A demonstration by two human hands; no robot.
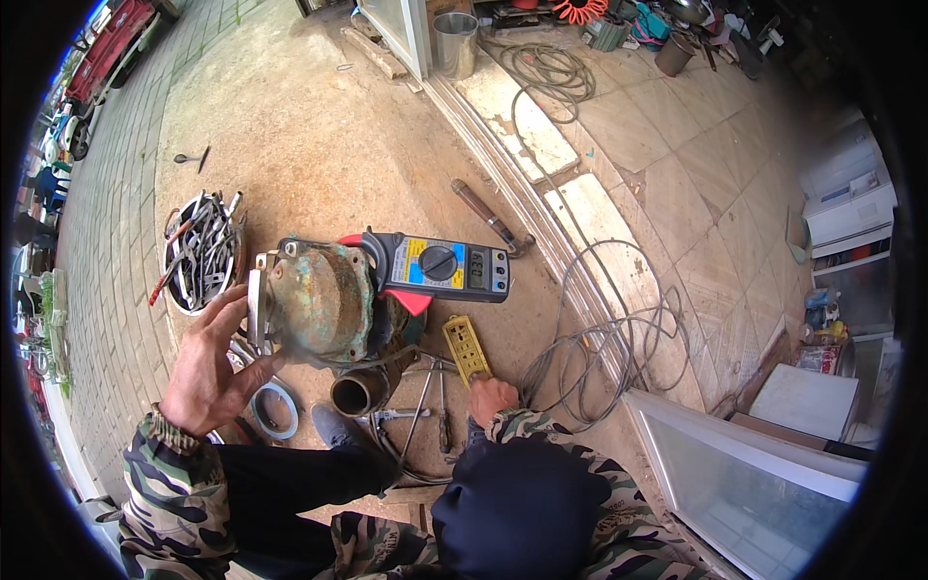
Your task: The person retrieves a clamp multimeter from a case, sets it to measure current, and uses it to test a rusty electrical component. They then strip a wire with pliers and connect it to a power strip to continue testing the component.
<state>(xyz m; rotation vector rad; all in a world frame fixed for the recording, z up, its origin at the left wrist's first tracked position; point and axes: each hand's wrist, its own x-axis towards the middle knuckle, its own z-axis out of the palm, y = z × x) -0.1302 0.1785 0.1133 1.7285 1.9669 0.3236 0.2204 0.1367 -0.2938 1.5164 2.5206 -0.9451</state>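
A corroded, green-stained pump [324,302] stands on the ground before me, a pale metal plate [258,307] at its left side. My left hand [208,372] reaches to that plate with thumb and fingers spread, the fingertips against or very near its edge. Across the pump's right side lies a grey clamp meter [435,263] with red parts and a lit display; its jaws are partly hidden by the casting. My right hand [491,398] is closed at the near end of a yellow power strip [466,348]; the fingers' undersides are hidden.
A white bucket of tools [201,253] stands left of the pump. A hammer [491,217] lies beyond the meter. Grey cable [619,338] loops over the door track at right. Near my shoe [348,435] are a tape roll [275,411], a pipe opening [353,394] and a screwdriver [444,425].
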